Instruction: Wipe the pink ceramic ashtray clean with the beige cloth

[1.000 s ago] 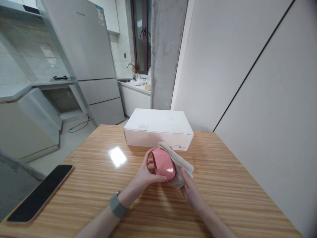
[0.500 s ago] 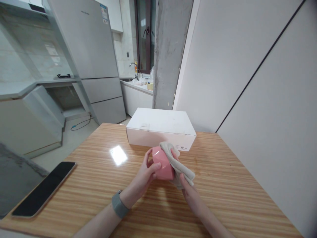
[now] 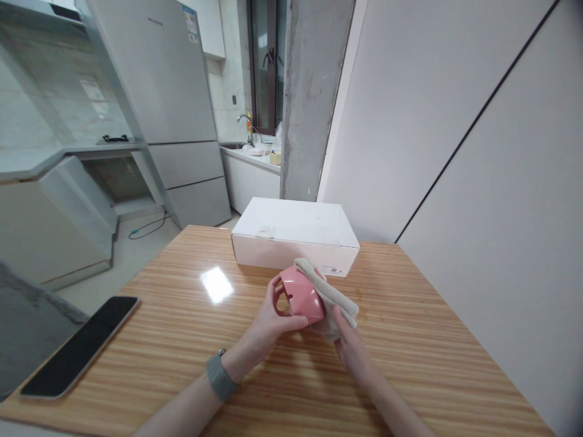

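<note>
A glossy pink hollow container [image 3: 304, 297] with angled sides and a small notch in its rim is held above the table. My left hand [image 3: 277, 312] grips it, fingers behind the rim and thumb along the lower side. Its opening faces left, toward my palm. Over its right side lies a folded light grey cloth [image 3: 334, 298], pressed there by my right hand [image 3: 348, 340], which is closed on the cloth. Some right fingers are hidden by the cloth. The base of the container is covered too.
Just beyond my hands a white cardboard box [image 3: 296, 227] stands on the wood-grain table [image 3: 173, 358]. A black-screened phone or tablet [image 3: 79, 349] lies at the left edge. A white wall [image 3: 455, 200] borders the right, and a fridge [image 3: 182, 121] stands past the table.
The pink container has turned in my left hand, so the notched rim now shows. My left thumb has slid to the right along its lower side. The cloth has shifted slightly over it.
</note>
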`<state>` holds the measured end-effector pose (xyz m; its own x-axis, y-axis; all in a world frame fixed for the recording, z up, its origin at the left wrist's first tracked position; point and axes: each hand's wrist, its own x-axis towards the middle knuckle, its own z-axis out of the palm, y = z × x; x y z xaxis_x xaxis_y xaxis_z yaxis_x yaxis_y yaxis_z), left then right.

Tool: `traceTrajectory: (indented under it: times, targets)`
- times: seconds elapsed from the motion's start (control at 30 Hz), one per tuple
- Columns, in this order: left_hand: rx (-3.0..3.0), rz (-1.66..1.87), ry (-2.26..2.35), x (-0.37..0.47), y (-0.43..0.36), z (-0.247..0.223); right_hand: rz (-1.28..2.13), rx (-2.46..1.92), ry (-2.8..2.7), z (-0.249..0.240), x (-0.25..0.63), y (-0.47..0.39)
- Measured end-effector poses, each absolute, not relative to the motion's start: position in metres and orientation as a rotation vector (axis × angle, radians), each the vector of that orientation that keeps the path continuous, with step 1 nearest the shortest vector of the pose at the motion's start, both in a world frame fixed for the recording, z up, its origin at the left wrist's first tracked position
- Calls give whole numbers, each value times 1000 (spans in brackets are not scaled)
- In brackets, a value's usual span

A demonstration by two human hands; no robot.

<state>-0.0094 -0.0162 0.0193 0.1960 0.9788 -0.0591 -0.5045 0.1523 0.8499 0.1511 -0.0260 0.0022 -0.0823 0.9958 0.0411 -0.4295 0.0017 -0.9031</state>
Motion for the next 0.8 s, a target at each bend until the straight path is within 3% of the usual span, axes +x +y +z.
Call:
traceTrajectory:
  times: [0.5, 0.8]
  targets:
    - [1023, 1253, 927, -17, -6, 8, 1491, -815, -904, 9, 147, -32]
    - [693, 1135, 704, -18, -14, 15, 1465, -737, -1147, 12, 150, -38]
